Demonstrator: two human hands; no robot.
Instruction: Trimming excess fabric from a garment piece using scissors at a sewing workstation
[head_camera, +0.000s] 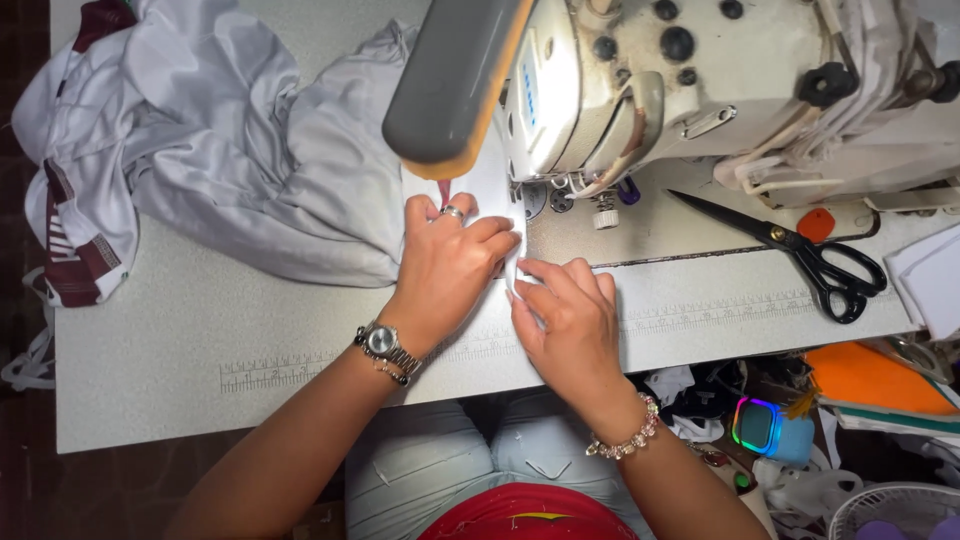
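White fabric piece (497, 215) lay flat mid-counter, just in front of the sewing machine (640, 90) needle area. Left hand (450, 265) pressed flat on it, fingers spread, gripping nothing. Right hand (570, 315) beside it, fingertips pinning the fabric edge. Grey lamp arm (450, 80) overhung and hid part of the fabric. Heaped white garments (220, 140) toward the counter (150, 370) far-left corner; black scissors (800, 255) near right edge.

Pale blue label panel (530, 92) on sewing machine (700, 80) — perhaps a sticker.
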